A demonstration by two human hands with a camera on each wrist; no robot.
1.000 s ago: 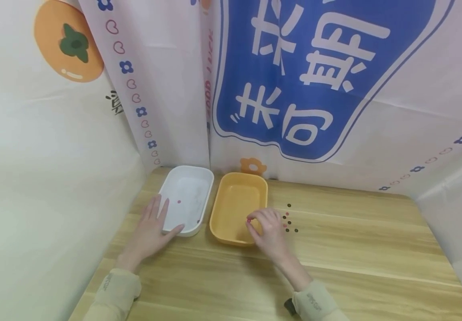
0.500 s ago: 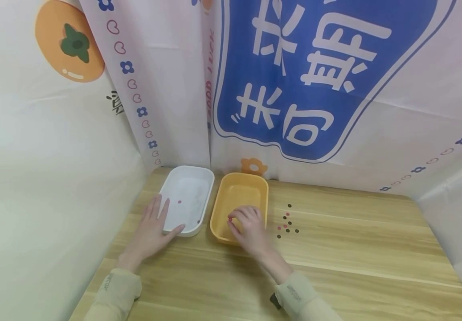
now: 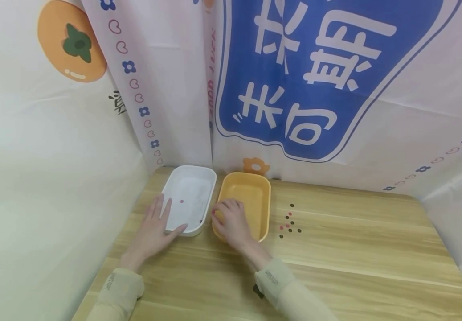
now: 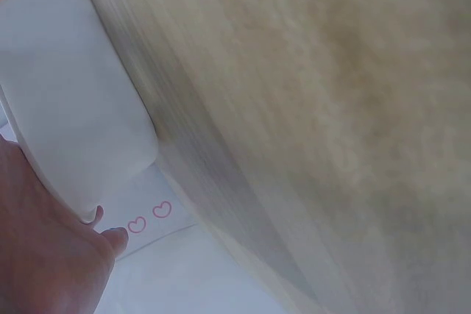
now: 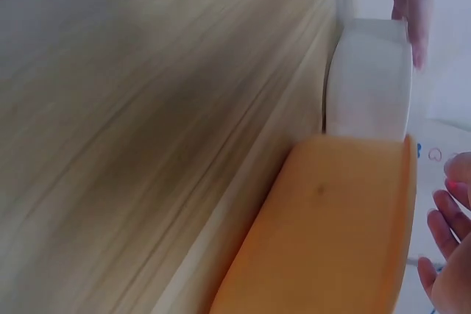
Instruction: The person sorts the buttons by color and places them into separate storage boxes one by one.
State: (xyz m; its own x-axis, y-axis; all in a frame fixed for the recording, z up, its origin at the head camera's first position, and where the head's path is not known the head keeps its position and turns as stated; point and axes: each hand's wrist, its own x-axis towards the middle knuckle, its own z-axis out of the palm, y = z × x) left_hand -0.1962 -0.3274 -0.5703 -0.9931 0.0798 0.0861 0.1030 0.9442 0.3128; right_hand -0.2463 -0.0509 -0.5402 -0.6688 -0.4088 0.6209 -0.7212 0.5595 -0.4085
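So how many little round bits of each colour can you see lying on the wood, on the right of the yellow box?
Dark bits: 6
Pink bits: 3
Total: 9

I see the person's left grip (image 3: 150, 236) with fingers extended and thumb spread wide, the left forearm (image 3: 114, 292) angled in from lower left. The right grip (image 3: 231, 223) pinches with thumb and index finger, the right forearm (image 3: 291, 292) slanting up leftward.
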